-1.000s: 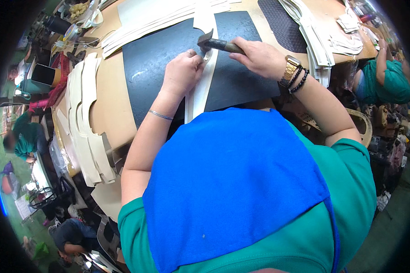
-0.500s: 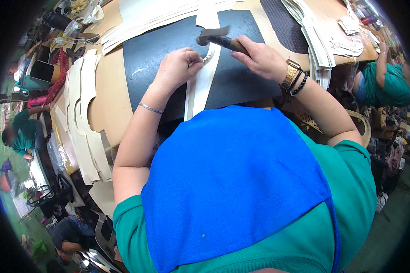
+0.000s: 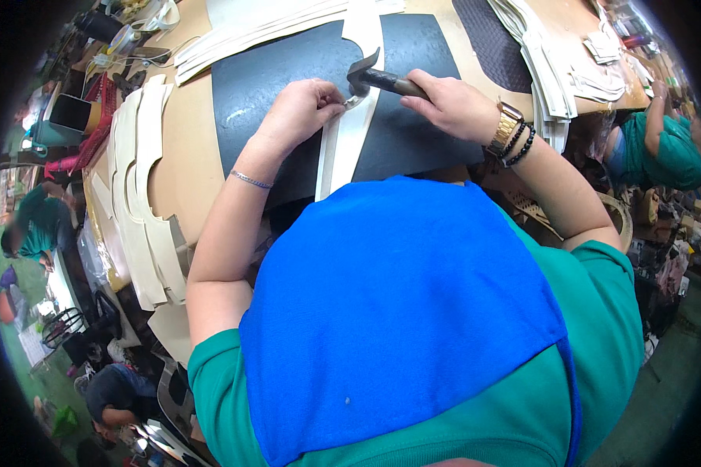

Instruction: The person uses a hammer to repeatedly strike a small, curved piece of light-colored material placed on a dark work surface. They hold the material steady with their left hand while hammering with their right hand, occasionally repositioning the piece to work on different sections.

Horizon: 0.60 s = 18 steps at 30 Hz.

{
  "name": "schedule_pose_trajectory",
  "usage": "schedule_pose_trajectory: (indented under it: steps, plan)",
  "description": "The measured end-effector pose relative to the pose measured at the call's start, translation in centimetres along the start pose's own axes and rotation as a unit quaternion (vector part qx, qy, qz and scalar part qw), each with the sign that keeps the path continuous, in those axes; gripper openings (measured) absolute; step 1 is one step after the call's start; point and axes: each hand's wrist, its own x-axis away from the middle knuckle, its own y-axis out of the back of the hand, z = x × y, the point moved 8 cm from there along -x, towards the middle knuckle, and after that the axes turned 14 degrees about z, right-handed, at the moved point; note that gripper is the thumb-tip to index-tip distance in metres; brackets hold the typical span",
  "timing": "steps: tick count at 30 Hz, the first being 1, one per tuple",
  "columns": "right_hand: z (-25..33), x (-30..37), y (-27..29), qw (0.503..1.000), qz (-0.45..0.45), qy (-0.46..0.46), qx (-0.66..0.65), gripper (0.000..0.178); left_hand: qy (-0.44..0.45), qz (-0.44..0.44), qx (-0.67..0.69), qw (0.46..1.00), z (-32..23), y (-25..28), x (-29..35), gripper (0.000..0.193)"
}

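Note:
A long cream strip (image 3: 354, 136), leather-like with a curved edge, lies lengthwise over a black mat (image 3: 276, 66). My left hand (image 3: 300, 113) is at its left edge, with thumb and forefinger pinched together on the folded rim. From the right, my right hand (image 3: 461, 109) grips the dark handle of a hammer (image 3: 385, 80). The hammer's head is over the curved edge, just beyond my left fingertips. Whether the head touches the strip, I cannot tell.
Stacked cream pieces (image 3: 136, 194) lie along the left of the table (image 3: 187, 148), with more stacks (image 3: 265, 35) beyond the mat and at the right (image 3: 549, 86). A dark textured sheet (image 3: 494, 50) is at the far right. Other people (image 3: 662, 148) work nearby.
The hammer has come down and turned, bringing its head nearer the strip's curved edge by my left fingers. My right hand has shifted slightly right and nearer. My left hand still pinches the rim.

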Motion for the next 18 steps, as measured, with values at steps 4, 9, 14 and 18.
schedule_pose_trajectory:
  steps: [4, 9, 14, 18]
  plan:
    - [0.5, -0.1, -0.2, 0.998, -0.044, 0.032, -0.040, 0.032, -0.073, -0.059, -0.140, 0.986, -1.0, 0.1, 0.5, 0.012]
    - [0.8, -0.3, -0.4, 0.997, -0.062, 0.039, -0.024, 0.034, -0.120, -0.145, -0.266, 0.945, -2.3, -0.8, 2.2, 0.012]
    - [0.5, -0.5, -0.7, 0.998, -0.033, 0.059, -0.014, 0.031, -0.079, -0.153, -0.226, 0.959, -2.4, -2.0, 5.1, 0.022]
    - [1.4, -1.1, -0.8, 0.998, -0.009, 0.061, -0.015, 0.035, -0.049, -0.196, -0.210, 0.957, -2.2, -2.8, 6.3, 0.020]
